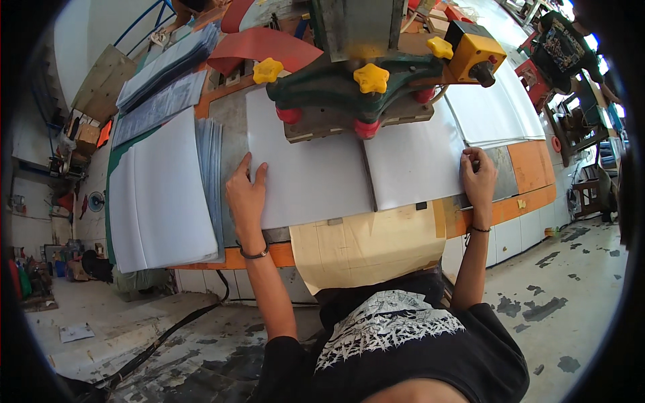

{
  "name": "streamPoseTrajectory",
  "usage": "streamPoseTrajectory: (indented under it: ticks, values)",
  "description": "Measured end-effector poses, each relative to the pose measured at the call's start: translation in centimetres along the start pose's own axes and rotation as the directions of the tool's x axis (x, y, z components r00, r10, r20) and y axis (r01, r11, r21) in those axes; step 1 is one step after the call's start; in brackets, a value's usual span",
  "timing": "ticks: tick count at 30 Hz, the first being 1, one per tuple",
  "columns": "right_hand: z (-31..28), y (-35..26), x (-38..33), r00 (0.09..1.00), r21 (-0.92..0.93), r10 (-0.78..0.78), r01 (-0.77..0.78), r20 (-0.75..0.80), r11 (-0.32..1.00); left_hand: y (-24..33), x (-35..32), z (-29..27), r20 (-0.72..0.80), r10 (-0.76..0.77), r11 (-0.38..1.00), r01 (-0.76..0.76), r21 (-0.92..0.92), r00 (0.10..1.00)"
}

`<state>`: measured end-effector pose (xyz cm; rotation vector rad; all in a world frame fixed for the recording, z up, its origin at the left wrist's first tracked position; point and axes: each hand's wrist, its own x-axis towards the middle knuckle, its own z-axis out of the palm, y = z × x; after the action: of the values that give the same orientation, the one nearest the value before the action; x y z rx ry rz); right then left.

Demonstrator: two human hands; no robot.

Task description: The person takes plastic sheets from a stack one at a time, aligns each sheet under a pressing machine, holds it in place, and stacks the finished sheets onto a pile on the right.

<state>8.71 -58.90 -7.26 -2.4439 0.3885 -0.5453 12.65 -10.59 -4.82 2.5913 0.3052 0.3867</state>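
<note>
A wide white folded sheet [316, 171] lies flat on the work table under a green machine head [349, 84] with yellow star knobs. My left hand [245, 195] rests flat on the sheet's left edge, fingers spread. On the sheet's right edge sits my right hand [478, 178], its fingers curled over the paper, pinching it. The sheet's fold line runs down from the machine toward me.
A tall stack of white sheets [161, 195] sits left of my left hand, with grey printed stacks [164, 101] behind it. A yellow box [474, 54] juts from the machine's right. Brown paper [366, 248] hangs over the orange table edge. Another person [568, 47] stands far right.
</note>
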Motion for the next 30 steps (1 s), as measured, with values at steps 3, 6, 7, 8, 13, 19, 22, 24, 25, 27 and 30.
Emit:
streamPoseTrajectory:
  ticks: [3, 6, 7, 8, 13, 19, 22, 24, 25, 27, 30]
  values:
    - [-0.1, 0.2, 0.1, 1.0, -0.029, -0.01, 0.01, -0.005, 1.0, 0.2, 0.1, 0.2, 0.01, 0.029, 1.0, -0.029, 0.007, 1.0]
    - [0.0, 0.2, 0.1, 1.0, -0.029, -0.022, 0.022, -0.007, 0.999, -0.4, 0.1, 0.3, -0.025, 0.084, 0.996, -0.083, 0.018, 0.996]
    - [0.1, 0.3, 0.2, 1.0, -0.029, -0.023, 0.022, -0.004, 0.999, -0.5, 0.2, 0.4, -0.024, 0.081, 0.997, -0.08, 0.019, 0.996]
    - [0.1, 0.3, 0.2, 1.0, -0.003, 0.001, -0.001, 0.007, 1.0, -0.6, 0.2, 0.5, -0.017, 0.073, 0.997, -0.072, 0.031, 0.997]
    - [0.1, 0.3, 0.5, 0.999, -0.016, 0.046, -0.046, 0.018, 0.999, -1.0, 0.3, 1.0, -0.038, 0.095, 0.995, -0.094, 0.03, 0.995]
    - [0.2, 0.7, 0.4, 1.0, -0.028, 0.026, -0.026, 0.005, 0.999, -0.4, 0.2, 0.5, -0.024, 0.082, 0.995, -0.081, 0.054, 0.996]
    - [0.2, 0.6, 0.3, 0.999, -0.019, 0.035, -0.035, 0.01, 0.999, 0.4, 0.0, 0.1, 0.023, 0.03, 0.999, -0.031, 0.044, 0.999]
    - [0.3, 0.2, 0.2, 1.0, -0.031, 0.001, -0.002, -0.016, 1.0, -0.3, 0.0, 0.2, -0.031, 0.071, 0.997, -0.07, 0.039, 0.997]
    - [0.3, 0.3, 0.3, 1.0, -0.028, 0.003, -0.004, -0.02, 1.0, -0.2, 0.0, 0.2, -0.033, 0.076, 0.996, -0.075, 0.04, 0.997]
    - [0.4, 0.8, 0.4, 0.999, -0.035, -0.011, 0.01, -0.032, 0.999, 0.1, -0.1, 0.1, -0.016, 0.044, 0.998, -0.043, 0.04, 0.999]
    - [0.6, 1.0, 0.3, 0.997, -0.025, -0.038, 0.037, -0.061, 0.999, -0.2, 0.0, 0.2, -0.032, 0.064, 0.998, -0.063, 0.028, 0.997]
